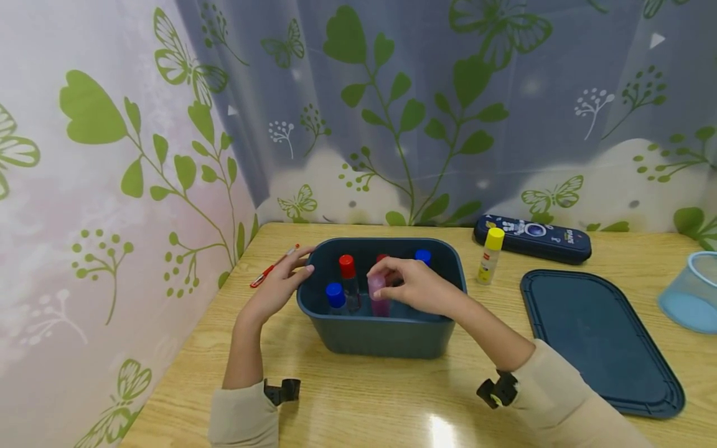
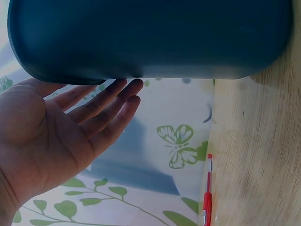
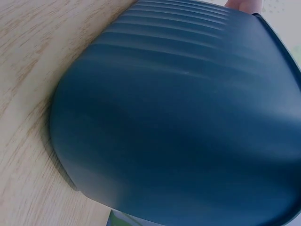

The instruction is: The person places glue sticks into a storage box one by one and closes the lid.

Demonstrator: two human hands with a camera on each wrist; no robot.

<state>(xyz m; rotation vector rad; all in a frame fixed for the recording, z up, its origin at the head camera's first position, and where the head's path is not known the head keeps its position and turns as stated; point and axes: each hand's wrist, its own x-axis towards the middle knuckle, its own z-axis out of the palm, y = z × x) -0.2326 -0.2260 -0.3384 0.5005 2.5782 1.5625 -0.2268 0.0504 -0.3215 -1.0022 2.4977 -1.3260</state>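
Observation:
A dark blue plastic bin (image 1: 386,339) stands on the table. Inside it, my right hand (image 1: 422,287) pinches the upper part of a translucent pink bottle (image 1: 380,307) between thumb and fingers. Next to that are a clear bottle with a red cap (image 1: 347,266) and one with a blue cap (image 1: 335,295). Another blue cap (image 1: 422,256) shows behind the right hand, which partly hides a second red cap. My left hand (image 1: 276,292) rests at the bin's left rim; in the left wrist view its fingers (image 2: 106,101) lie nearly straight against the outer wall.
A red pen (image 1: 274,266) lies left of the bin. To the right stand a yellow-capped glue stick (image 1: 490,258) and a dark pencil case (image 1: 538,239). A flat dark blue lid (image 1: 599,339) lies nearer, beside a light-blue see-through container (image 1: 694,295). Patterned curtains (image 1: 392,174) border the table.

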